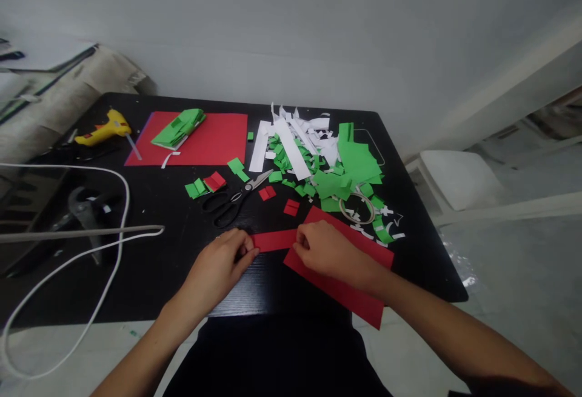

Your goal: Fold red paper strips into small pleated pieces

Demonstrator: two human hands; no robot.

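Just in front of the scissors, toward the near edge of the black table, a red strip is held flat between two hands. Its left end is pinched by the curled fingers of the left hand, and its right end is gripped by the closed fingertips of the right hand. A red sheet is pressed under the right hand, to the front right of the scissors, with one corner overhanging the table edge. Behind and right of the scissors, green and white scraps are heaped, with a tape roll at the heap's near side. Far behind and left of the scissors, a yellow glue gun is laid.
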